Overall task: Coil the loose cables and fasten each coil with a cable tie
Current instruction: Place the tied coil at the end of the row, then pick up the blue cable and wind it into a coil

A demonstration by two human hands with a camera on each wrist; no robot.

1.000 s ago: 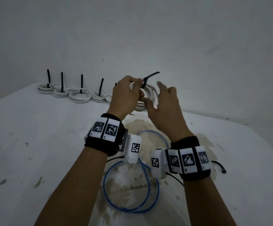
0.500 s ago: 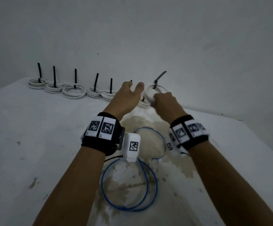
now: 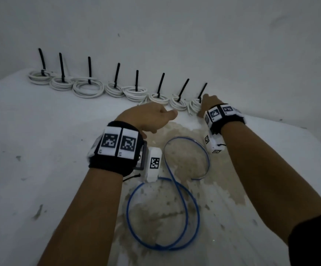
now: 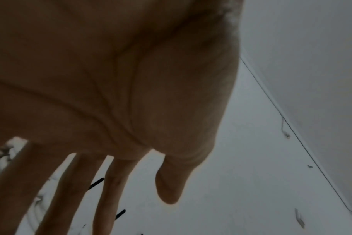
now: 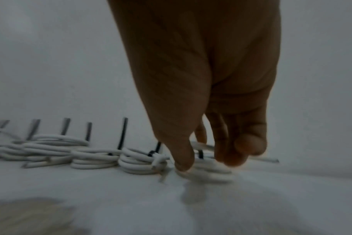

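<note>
Right hand (image 3: 209, 104) grip holds tied white coil (image 5: 209, 173) at row end, seating it on bench (image 3: 40, 150); left hand (image 3: 148, 118) relaxed, empty.

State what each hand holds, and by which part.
The right hand pinches the rightmost white coil at its near rim, thumb and fingers on the loops. The left hand holds nothing.

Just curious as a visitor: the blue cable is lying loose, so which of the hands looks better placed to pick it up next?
Probably the left hand: it hovers free, fingers relaxed, close above the blue cable. The right hand is busy at the far end, its fingers on the last white coil.
</note>
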